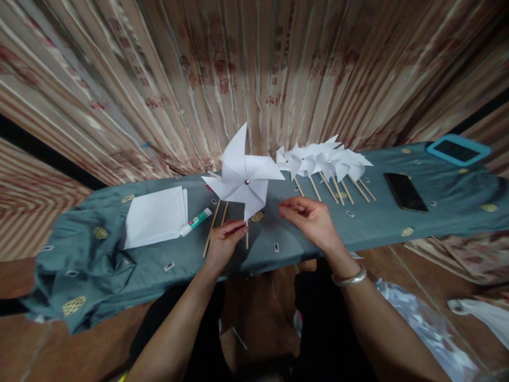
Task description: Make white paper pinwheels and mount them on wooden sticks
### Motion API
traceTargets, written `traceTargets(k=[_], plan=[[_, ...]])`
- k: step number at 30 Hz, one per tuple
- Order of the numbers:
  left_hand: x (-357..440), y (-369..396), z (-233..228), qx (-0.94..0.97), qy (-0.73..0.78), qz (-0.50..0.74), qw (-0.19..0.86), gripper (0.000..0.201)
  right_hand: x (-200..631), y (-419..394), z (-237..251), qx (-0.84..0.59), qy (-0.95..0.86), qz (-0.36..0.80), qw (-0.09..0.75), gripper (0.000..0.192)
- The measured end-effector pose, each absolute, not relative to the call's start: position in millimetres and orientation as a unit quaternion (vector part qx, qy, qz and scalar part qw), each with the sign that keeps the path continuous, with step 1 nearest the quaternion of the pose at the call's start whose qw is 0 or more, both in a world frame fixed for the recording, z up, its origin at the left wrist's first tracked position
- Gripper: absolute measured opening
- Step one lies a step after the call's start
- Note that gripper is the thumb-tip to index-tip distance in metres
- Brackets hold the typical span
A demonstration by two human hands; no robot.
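Between your left fingertips sits the thin wooden stick of a white folded-paper pinwheel, pinched shut and held upright above the grey-green cloth-covered bench. Your left hand has it firmly; your right hand hovers just beside the sails, fingers loosely curled, thumb and forefinger near each other with nothing visible between them. A silver pin already shows at the hub, so this one looks all but finished, I'd say. Finished ones are piling up: a row of white pinwheels on sticks lies to your right. Still to go, by the look of it: a stack of white paper squares and spare wooden sticks to your left, a green-and-white glue tube between them. Further right lie a black phone and a blue-framed tablet, well clear. Nothing blocks your hands.
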State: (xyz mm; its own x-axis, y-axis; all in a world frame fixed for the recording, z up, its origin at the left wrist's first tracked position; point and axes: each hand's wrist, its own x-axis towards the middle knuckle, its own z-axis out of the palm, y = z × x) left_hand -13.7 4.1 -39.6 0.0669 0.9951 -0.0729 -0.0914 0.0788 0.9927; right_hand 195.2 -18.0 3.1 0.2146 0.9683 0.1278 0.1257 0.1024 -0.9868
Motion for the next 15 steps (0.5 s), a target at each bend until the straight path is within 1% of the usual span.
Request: traceTargets(k=[3,4,6,11,15], plan=[[-14.1,1.9,-38.0,0.485,0.478,0.471,0.561,0.021,212.8,-14.6,4.9,-0.579,-0.476,0.235,0.619,0.028],[-13.8,0.9,-37.6,0.491,0.478,0.463,0.562,0.021,216.8,-13.8,5.3,-0.582,-0.484,0.195,0.624,0.031],[-12.6,-1.1,-37.4,0.505,0.477,0.445,0.565,0.021,221.7,-12.8,6.0,-0.582,-0.52,0.146,0.607,0.037],[-10.6,-3.9,-40.6,0.544,0.459,0.417,0.564,0.021,221.2,-13.2,6.4,-0.594,-0.588,0.11,0.538,0.039],[-11.0,-3.4,-43.8,0.55,0.458,0.415,0.561,0.019,219.5,-13.3,4.4,-0.591,-0.599,0.122,0.526,0.039]])
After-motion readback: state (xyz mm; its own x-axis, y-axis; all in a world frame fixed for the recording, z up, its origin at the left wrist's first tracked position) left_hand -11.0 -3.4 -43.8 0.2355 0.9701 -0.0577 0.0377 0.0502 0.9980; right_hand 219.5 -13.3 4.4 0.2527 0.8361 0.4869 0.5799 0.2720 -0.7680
